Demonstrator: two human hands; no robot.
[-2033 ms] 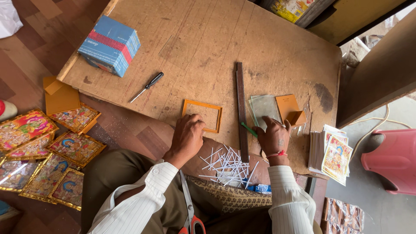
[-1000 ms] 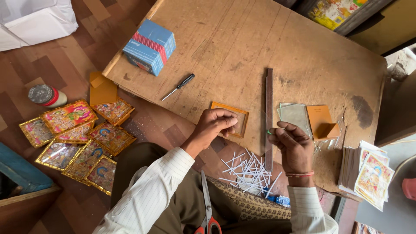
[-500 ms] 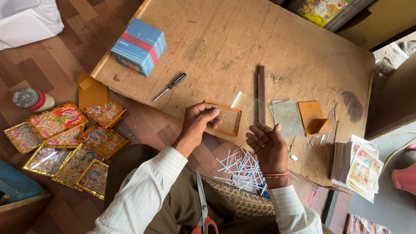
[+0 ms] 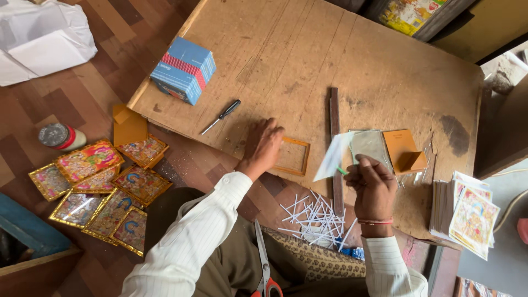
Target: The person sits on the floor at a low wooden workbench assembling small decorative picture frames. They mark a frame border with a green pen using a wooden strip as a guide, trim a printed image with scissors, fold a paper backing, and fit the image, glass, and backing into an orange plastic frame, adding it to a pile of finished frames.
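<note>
Working, left hand [image 4: 264,146]: pressed flat, fingers loose, on the small gold frame [image 4: 293,156] near the desk's [image 4: 330,49] front edge.
Right hand [image 4: 374,187]: pinching a pale glass pane [image 4: 333,157], lifted and tilted beside the frame.
Ruler [image 4: 334,132]: between the hands.
Screwdriver [image 4: 221,116]: left of frame.
Blue box [image 4: 183,70]: left corner.
White strips [image 4: 316,220]: front edge.

Right hand [image 4: 374,187]: now lifted off the worktop [image 4: 341,60], fingers pinching a small pale sheet [image 4: 333,156] raised just right of the gold frame [image 4: 292,155].
Left hand [image 4: 264,146]: has slid onto the frame's left edge, pressing it flat; earlier it hovered over the frame's middle.
</note>
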